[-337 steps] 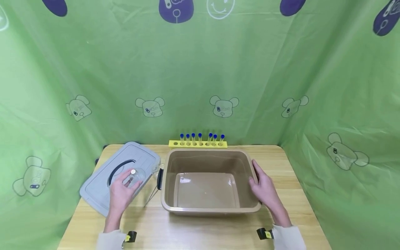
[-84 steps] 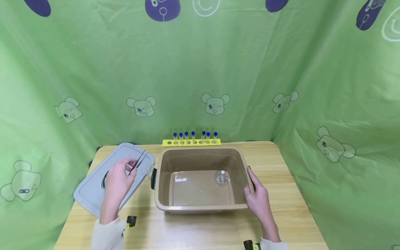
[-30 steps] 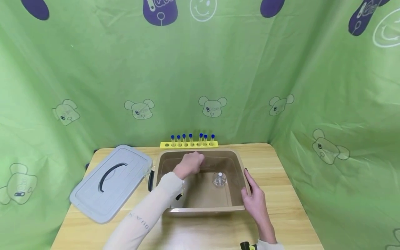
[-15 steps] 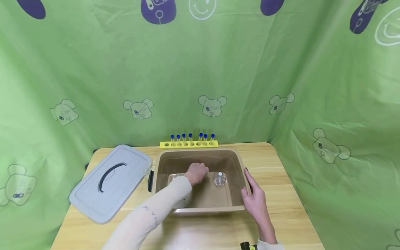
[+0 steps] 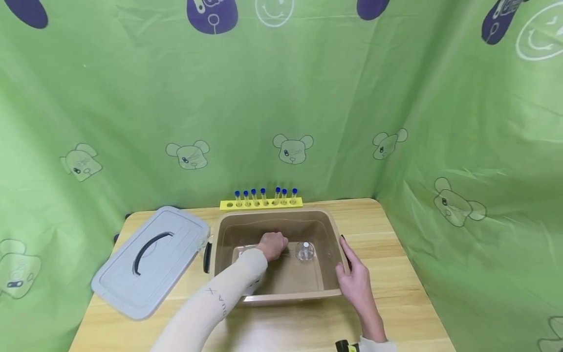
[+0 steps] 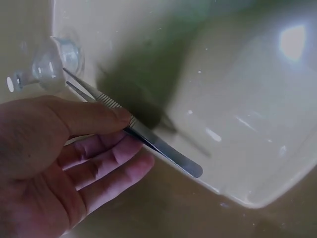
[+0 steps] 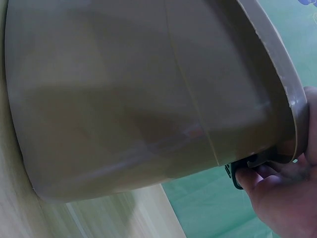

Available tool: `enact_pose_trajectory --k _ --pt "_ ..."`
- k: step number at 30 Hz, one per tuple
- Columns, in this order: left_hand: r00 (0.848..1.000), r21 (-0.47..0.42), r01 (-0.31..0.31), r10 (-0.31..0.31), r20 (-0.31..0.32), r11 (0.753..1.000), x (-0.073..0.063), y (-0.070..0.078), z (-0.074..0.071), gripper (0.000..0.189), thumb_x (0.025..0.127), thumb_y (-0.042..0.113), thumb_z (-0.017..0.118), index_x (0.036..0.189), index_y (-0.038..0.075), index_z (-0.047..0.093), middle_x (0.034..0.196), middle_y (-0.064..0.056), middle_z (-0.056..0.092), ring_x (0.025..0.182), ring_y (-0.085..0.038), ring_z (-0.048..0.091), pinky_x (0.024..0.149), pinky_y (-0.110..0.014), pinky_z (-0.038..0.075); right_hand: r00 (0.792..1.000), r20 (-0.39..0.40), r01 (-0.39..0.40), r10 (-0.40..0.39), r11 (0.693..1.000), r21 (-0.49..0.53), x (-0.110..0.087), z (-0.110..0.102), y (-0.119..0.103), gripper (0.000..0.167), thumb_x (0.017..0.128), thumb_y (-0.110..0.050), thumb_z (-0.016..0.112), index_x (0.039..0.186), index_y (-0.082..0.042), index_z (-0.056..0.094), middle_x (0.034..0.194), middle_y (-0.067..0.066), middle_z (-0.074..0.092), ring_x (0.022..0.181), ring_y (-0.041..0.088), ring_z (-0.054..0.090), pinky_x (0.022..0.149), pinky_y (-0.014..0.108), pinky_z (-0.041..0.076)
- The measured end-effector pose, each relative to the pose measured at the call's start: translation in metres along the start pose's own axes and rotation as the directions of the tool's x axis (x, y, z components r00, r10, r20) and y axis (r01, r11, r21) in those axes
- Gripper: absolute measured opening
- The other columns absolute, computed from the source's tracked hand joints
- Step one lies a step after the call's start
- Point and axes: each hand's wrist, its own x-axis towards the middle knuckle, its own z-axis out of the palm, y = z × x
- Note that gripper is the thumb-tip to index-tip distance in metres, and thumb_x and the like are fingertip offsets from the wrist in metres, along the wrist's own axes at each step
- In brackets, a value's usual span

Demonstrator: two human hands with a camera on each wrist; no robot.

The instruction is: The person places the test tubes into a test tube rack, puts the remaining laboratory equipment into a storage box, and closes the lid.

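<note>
My left hand (image 5: pixel 271 246) reaches down inside the brown plastic bin (image 5: pixel 292 297). In the left wrist view it pinches metal tweezers (image 6: pixel 158 141) between thumb and fingers, close over the bin floor. The tweezers' slightly parted tips point toward a clear glass flask (image 6: pixel 47 69) with a white stopper. That flask (image 5: pixel 305 252) stands in the right part of the bin, and the head view hides the tweezers behind my hand. My right hand (image 5: pixel 356 281) grips the bin's right side, thumb over the rim and fingers at the black side handle (image 7: pixel 238 173).
The grey lid (image 5: pixel 151 264) with its black handle (image 5: pixel 149 249) lies left of the bin. Behind the bin stands a yellow rack (image 5: pixel 261 203) of several blue-capped tubes (image 5: pixel 263 196). Green curtains (image 5: pixel 246 98) surround the wooden table (image 5: pixel 396 303).
The left hand has put the flask into the bin, picked up the tweezers at the left and brought them low inside it. The right hand keeps its hold on the bin's right side.
</note>
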Motion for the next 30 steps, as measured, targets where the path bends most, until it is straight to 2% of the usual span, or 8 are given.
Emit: enact_pose_trajectory --k 4,8,16,22,27,28,29,30 --pt "0.999 0.023 0.009 -0.010 0.050 1.000 0.001 0.001 -0.002 0.013 0.087 0.006 0.070 0.083 0.018 0.071 0.088 -0.001 0.073 0.079 -0.019 0.071 0.062 -0.032 0.061 1.000 0.007 0.006 -0.006 1.000 0.005 0.000 0.000 0.001 0.069 0.091 0.015 0.053 0.156 -0.008 0.043 0.160 0.018 0.038 0.142 0.043 0.039 0.105 0.049 0.047" --pt "0.995 0.044 0.021 -0.025 0.096 0.999 0.007 0.001 0.007 0.013 0.089 0.008 0.071 0.083 0.020 0.071 0.089 0.000 0.073 0.080 -0.019 0.071 0.063 -0.034 0.061 1.000 0.014 0.009 -0.009 1.000 -0.001 -0.001 0.001 0.001 0.070 0.092 0.016 0.052 0.156 -0.009 0.042 0.161 0.017 0.037 0.143 0.042 0.039 0.102 0.049 0.050" --pt "0.995 0.079 0.028 -0.035 0.089 0.996 0.017 0.002 0.026 0.011 0.088 0.011 0.073 0.087 0.022 0.072 0.090 0.001 0.072 0.079 -0.019 0.071 0.062 -0.036 0.061 1.000 -0.008 0.019 -0.019 1.000 -0.008 -0.002 -0.001 -0.001 0.070 0.090 0.016 0.053 0.155 -0.008 0.043 0.159 0.020 0.040 0.137 0.038 0.046 0.092 0.046 0.057" --pt "0.992 0.087 0.025 -0.035 0.117 0.996 0.016 0.003 0.024 0.010 0.090 0.013 0.072 0.091 0.023 0.073 0.093 0.001 0.072 0.083 -0.019 0.070 0.063 -0.035 0.060 1.000 -0.003 0.022 -0.022 1.000 -0.002 -0.001 0.000 -0.002 0.069 0.091 0.016 0.052 0.155 -0.007 0.043 0.159 0.020 0.040 0.141 0.041 0.041 0.102 0.049 0.050" --pt "0.987 0.081 0.036 -0.048 0.155 0.996 0.019 0.003 0.021 0.010 0.092 0.013 0.070 0.092 0.022 0.074 0.093 0.001 0.072 0.084 -0.018 0.070 0.063 -0.035 0.061 1.000 0.000 0.019 -0.019 1.000 -0.001 -0.002 0.000 -0.002 0.069 0.091 0.016 0.052 0.156 -0.008 0.042 0.160 0.019 0.039 0.140 0.042 0.042 0.100 0.050 0.051" --pt "0.987 0.079 0.036 -0.048 0.154 0.996 0.020 0.003 0.021 0.010 0.092 0.013 0.070 0.091 0.022 0.074 0.092 0.001 0.072 0.083 -0.018 0.070 0.062 -0.035 0.061 1.000 -0.001 0.020 -0.020 1.000 -0.002 -0.002 0.000 -0.002 0.069 0.091 0.016 0.052 0.156 -0.007 0.043 0.160 0.019 0.039 0.140 0.042 0.043 0.099 0.050 0.052" --pt "0.993 0.078 0.026 -0.035 0.114 0.997 0.024 0.000 0.031 0.011 0.091 0.012 0.069 0.089 0.022 0.073 0.090 0.000 0.071 0.080 -0.019 0.070 0.060 -0.035 0.060 1.000 -0.002 0.021 -0.021 1.000 -0.003 -0.001 -0.001 -0.002 0.069 0.091 0.016 0.052 0.156 -0.007 0.043 0.159 0.019 0.039 0.139 0.042 0.043 0.098 0.051 0.053" --pt "0.994 0.073 0.024 -0.032 0.105 0.997 0.024 0.000 0.030 0.011 0.090 0.012 0.069 0.087 0.021 0.072 0.088 0.000 0.070 0.078 -0.019 0.069 0.058 -0.035 0.060 1.000 -0.004 0.024 -0.024 1.000 -0.004 -0.001 -0.001 -0.002 0.069 0.091 0.015 0.052 0.155 -0.007 0.043 0.159 0.019 0.039 0.139 0.042 0.044 0.097 0.051 0.054"
